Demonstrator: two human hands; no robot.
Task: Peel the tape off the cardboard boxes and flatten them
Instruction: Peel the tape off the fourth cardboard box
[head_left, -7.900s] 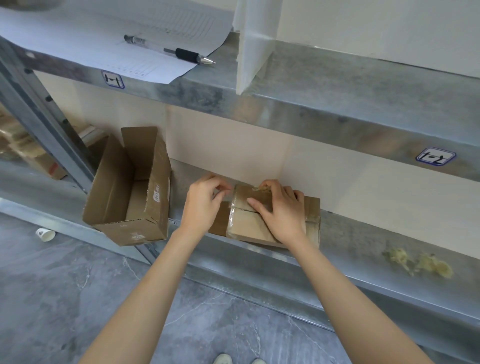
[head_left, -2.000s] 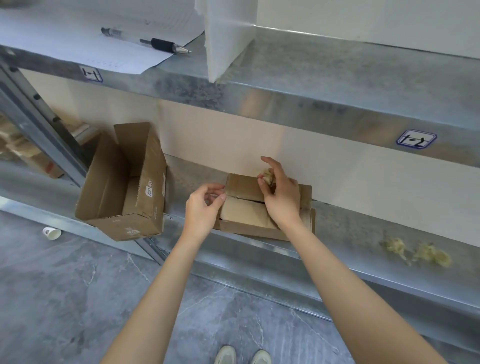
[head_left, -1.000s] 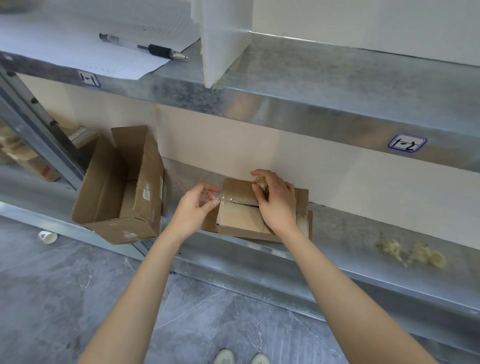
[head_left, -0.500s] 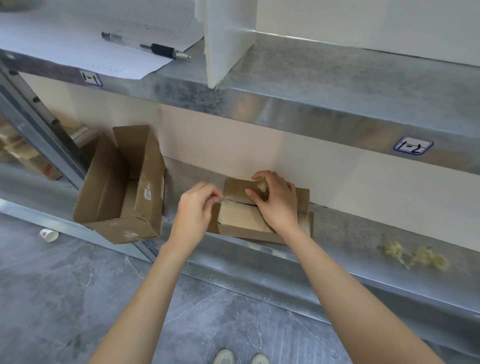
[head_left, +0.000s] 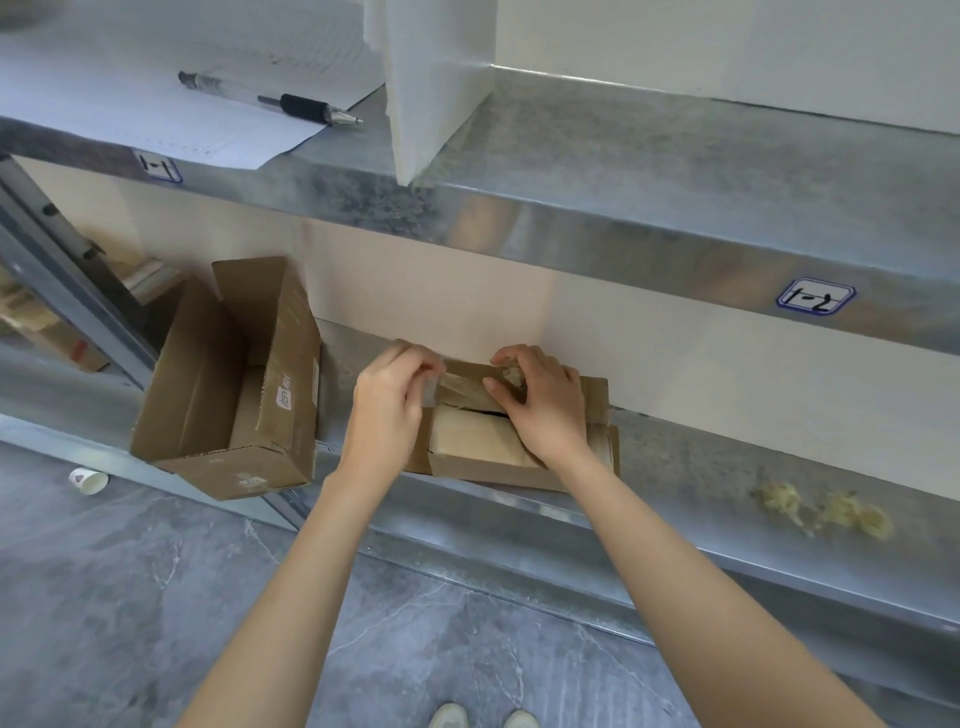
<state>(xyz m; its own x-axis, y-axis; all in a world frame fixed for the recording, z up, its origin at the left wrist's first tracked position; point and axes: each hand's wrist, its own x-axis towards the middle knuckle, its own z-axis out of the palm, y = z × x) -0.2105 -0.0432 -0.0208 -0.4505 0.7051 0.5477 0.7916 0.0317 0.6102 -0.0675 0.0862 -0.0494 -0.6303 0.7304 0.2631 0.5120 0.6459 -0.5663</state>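
A small brown cardboard box (head_left: 483, 447) lies on the lower metal shelf (head_left: 701, 467), its top flaps parted along the seam. My left hand (head_left: 387, 402) pinches a strip of clear tape (head_left: 441, 384) at the box's far left corner. My right hand (head_left: 540, 405) rests on the far flap, fingers curled round a crumpled wad of tape (head_left: 514, 375). A larger open cardboard box (head_left: 234, 384) stands to the left on the same shelf.
Two crumpled tape balls (head_left: 821, 509) lie on the shelf to the right. The upper shelf (head_left: 623, 171) carries a paper sheet (head_left: 156, 93), a pen (head_left: 270, 98) and a white panel (head_left: 431, 78). A paper cup (head_left: 88, 480) lies on the grey floor.
My left hand has moved up from the box's left side to the far left corner and lifts the tape strip. My right hand stays on the flap with the tape wad.
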